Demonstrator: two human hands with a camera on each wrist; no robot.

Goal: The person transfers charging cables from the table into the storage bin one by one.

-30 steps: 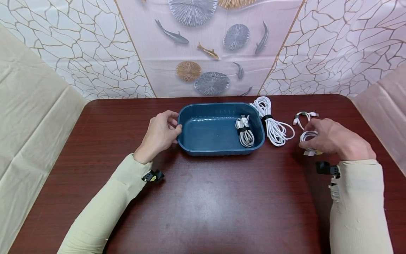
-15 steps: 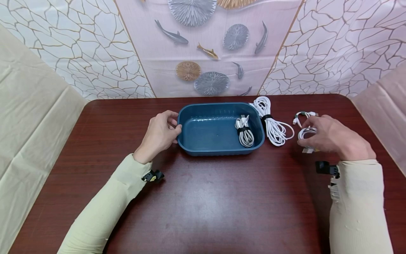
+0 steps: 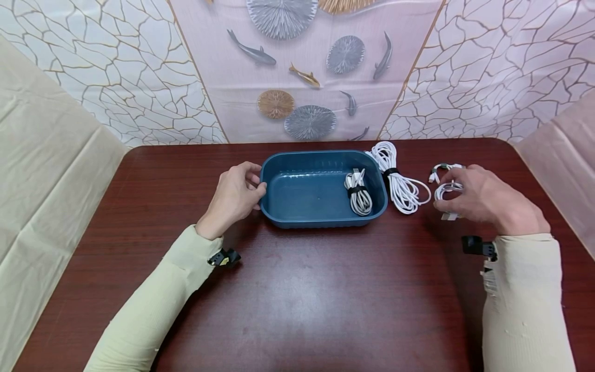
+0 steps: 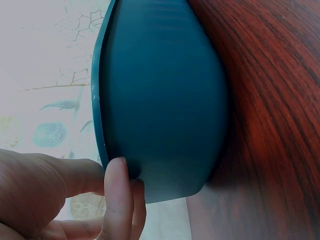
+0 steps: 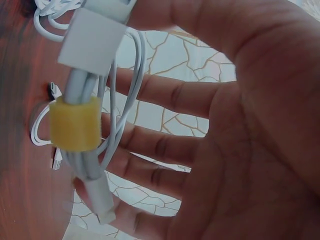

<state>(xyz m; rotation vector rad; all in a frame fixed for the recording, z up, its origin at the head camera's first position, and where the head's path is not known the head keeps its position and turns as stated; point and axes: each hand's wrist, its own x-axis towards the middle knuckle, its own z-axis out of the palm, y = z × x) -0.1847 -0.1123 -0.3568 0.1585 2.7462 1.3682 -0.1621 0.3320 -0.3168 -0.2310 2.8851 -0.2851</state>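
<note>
Now holds 1 yellow-banded white cable point(image 5: 92, 42) in the right hand point(image 3: 485, 199), between thumb and fingers, right of the blue bin point(image 3: 302, 200); pinches the bin's left rim with the left hand point(image 3: 234, 194).

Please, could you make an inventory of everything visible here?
Table: 1, reddish brown, in the middle
Tray: 1, blue, on the table
Tied cable: 1, greyish white, inside the tray
Cable bundle: 1, white, tied in black, right of the tray
Short cable: 1, white, tied in green, farther right
Coiled cable: 1, white, banded in yellow, in the right hand
Patterned backdrop: 1, white and pink, behind the table
Side cloths: 2, beige, left and right
Wrist devices: 2, black, at the wrists
Sleeves: 2, cream, both forearms
Left hand: 1, bare, gripping the tray's left end
Right hand: 1, bare, holding the coiled cable
</note>
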